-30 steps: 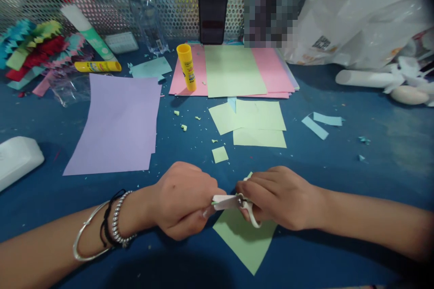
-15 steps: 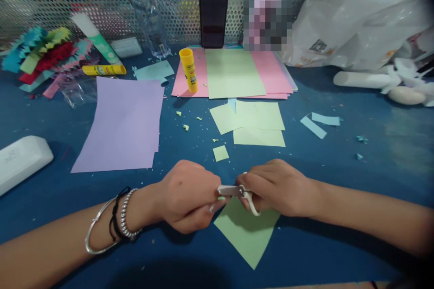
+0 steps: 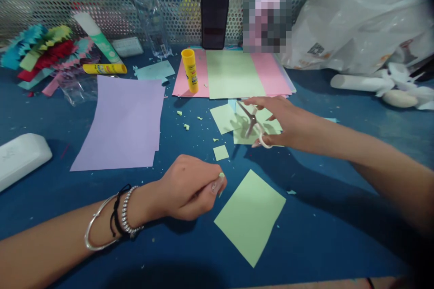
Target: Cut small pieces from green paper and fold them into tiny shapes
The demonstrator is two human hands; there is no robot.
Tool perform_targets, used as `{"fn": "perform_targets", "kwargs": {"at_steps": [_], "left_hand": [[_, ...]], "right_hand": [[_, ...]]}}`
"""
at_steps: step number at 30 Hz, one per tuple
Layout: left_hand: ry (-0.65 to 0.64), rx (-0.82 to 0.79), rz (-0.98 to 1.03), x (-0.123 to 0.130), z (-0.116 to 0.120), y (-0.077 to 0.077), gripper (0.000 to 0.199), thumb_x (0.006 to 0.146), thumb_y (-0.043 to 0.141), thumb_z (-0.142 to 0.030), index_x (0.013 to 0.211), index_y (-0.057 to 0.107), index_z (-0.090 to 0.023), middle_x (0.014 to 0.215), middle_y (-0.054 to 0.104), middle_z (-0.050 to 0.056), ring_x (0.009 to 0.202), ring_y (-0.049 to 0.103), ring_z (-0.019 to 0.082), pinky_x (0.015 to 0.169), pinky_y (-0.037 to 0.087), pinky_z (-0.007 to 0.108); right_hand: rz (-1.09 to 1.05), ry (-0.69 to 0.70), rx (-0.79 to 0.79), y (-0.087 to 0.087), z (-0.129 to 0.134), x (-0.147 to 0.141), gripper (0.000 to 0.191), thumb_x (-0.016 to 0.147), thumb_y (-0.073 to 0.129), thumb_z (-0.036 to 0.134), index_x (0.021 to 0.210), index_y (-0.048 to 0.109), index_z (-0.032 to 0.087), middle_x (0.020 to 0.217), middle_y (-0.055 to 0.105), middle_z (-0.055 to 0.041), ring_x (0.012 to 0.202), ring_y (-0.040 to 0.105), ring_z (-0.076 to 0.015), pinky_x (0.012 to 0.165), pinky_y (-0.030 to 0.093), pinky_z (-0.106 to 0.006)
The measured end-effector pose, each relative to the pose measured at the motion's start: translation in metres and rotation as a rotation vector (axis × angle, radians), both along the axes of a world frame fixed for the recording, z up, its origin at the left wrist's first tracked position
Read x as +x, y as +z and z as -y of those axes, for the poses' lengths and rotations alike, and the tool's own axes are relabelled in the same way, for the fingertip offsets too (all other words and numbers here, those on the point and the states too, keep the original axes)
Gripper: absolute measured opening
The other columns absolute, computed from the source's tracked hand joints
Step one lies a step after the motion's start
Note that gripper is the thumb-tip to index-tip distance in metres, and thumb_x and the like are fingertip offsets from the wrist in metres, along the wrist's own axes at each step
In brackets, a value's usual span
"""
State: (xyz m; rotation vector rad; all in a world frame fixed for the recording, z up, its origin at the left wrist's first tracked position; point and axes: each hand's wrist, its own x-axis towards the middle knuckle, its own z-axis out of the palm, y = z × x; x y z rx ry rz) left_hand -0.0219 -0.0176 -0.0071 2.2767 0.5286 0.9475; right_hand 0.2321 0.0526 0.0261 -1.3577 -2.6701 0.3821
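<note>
Over the blue table, my left hand (image 3: 195,187) is closed in a pinch, and a tiny green bit of paper (image 3: 221,174) shows at its fingertips. My right hand (image 3: 278,119) holds the white-handled scissors (image 3: 253,119) by the handle, blades apart, above several light green paper pieces (image 3: 224,117). A small green square (image 3: 221,153) lies between the hands. Nearer the front, a larger green sheet (image 3: 251,219) lies flat with nothing on it. Small green scraps (image 3: 186,127) are scattered left of the square.
Purple sheets (image 3: 122,122) lie at the left beside a white case (image 3: 23,158). Behind are an upright yellow glue stick (image 3: 190,71), pink and green paper (image 3: 233,74), a leaning phone (image 3: 215,9), paper fringes (image 3: 47,54) and a plastic bag (image 3: 352,18).
My right hand has moved up and away from my left hand with the scissors, whose blades have opened. The green sheet below is now uncovered. My left hand has barely moved.
</note>
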Motion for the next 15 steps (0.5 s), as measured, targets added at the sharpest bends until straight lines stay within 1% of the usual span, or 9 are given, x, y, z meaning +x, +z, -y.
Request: {"fn": "perform_targets", "kwargs": {"at_steps": [2,4,7,9,10,11,12,13,15], "left_hand": [[0.004,-0.007,-0.011,0.000,0.001,-0.001,0.016,0.074,0.038,-0.006,0.065,0.045,-0.017,0.054,0.049,-0.003,0.045,0.037,0.008,0.044,0.032,0.021],[0.013,-0.013,-0.033,-0.001,0.001,-0.001,0.017,0.076,0.037,-0.007,0.066,0.045,-0.017,0.054,0.048,-0.003,0.045,0.036,0.008,0.045,0.032,0.021],[0.028,-0.027,-0.079,0.000,0.000,0.002,0.019,0.079,0.035,-0.009,0.065,0.046,-0.017,0.054,0.049,-0.002,0.045,0.037,0.008,0.045,0.033,0.021],[0.040,-0.032,-0.118,0.001,-0.001,0.004,0.021,0.080,0.034,-0.009,0.064,0.046,-0.017,0.053,0.050,-0.002,0.044,0.038,0.009,0.045,0.033,0.021],[0.050,-0.030,-0.143,0.001,-0.001,0.005,0.022,0.080,0.033,-0.009,0.064,0.046,-0.017,0.052,0.049,-0.002,0.044,0.037,0.009,0.045,0.033,0.021],[0.063,-0.023,-0.176,0.002,-0.002,0.006,0.022,0.080,0.033,-0.010,0.063,0.045,-0.017,0.051,0.048,-0.002,0.043,0.036,0.009,0.044,0.032,0.022],[0.074,-0.011,-0.217,0.003,-0.002,0.006,0.022,0.079,0.033,-0.010,0.062,0.044,-0.017,0.049,0.046,-0.003,0.042,0.035,0.009,0.043,0.030,0.023],[0.085,0.007,-0.260,0.003,-0.002,0.006,0.021,0.079,0.034,-0.011,0.061,0.043,-0.018,0.048,0.044,-0.003,0.041,0.034,0.009,0.043,0.029,0.024],[0.099,0.047,-0.339,0.006,-0.002,0.005,0.019,0.079,0.037,-0.014,0.060,0.041,-0.019,0.047,0.040,-0.005,0.041,0.033,0.010,0.043,0.026,0.025]], "right_hand": [[0.039,0.080,0.013,-0.004,-0.009,0.013,0.063,0.075,0.054,0.036,0.132,0.031,0.024,0.133,0.040,-0.0071,0.122,0.035,-0.0316,0.089,0.041,-0.045],[0.072,0.089,0.058,-0.005,-0.012,0.021,0.057,0.079,0.049,0.039,0.132,0.032,0.022,0.134,0.038,-0.0079,0.125,0.030,-0.0321,0.095,0.035,-0.050],[0.126,0.053,0.149,0.002,-0.004,0.017,0.048,0.084,0.044,0.036,0.129,0.036,0.020,0.124,0.048,-0.0100,0.117,0.039,-0.0314,0.091,0.038,-0.049],[0.117,-0.069,0.272,0.009,0.007,0.003,0.038,0.085,0.044,0.035,0.119,0.046,0.017,0.112,0.053,-0.0131,0.105,0.047,-0.0316,0.084,0.041,-0.046],[0.063,-0.136,0.310,0.012,0.014,-0.006,0.030,0.085,0.045,0.033,0.109,0.051,0.016,0.104,0.055,-0.0130,0.097,0.051,-0.0291,0.078,0.042,-0.042],[-0.034,-0.134,0.273,0.013,0.022,-0.015,0.020,0.086,0.044,0.031,0.095,0.054,0.017,0.091,0.057,-0.0098,0.084,0.054,-0.0232,0.070,0.043,-0.035],[-0.146,-0.082,0.137,0.012,0.030,-0.024,0.018,0.087,0.043,0.031,0.082,0.053,0.017,0.074,0.055,-0.0047,0.068,0.052,-0.0164,0.060,0.041,-0.028],[-0.268,-0.013,-0.048,0.010,0.039,-0.033,0.023,0.089,0.041,0.030,0.072,0.049,0.017,0.062,0.050,-0.0002,0.055,0.046,-0.0108,0.052,0.036,-0.023],[-0.512,0.109,-0.452,0.003,0.053,-0.045,0.031,0.092,0.035,0.029,0.064,0.042,0.017,0.052,0.040,0.0040,0.046,0.037,-0.0057,0.044,0.031,-0.018]]}}
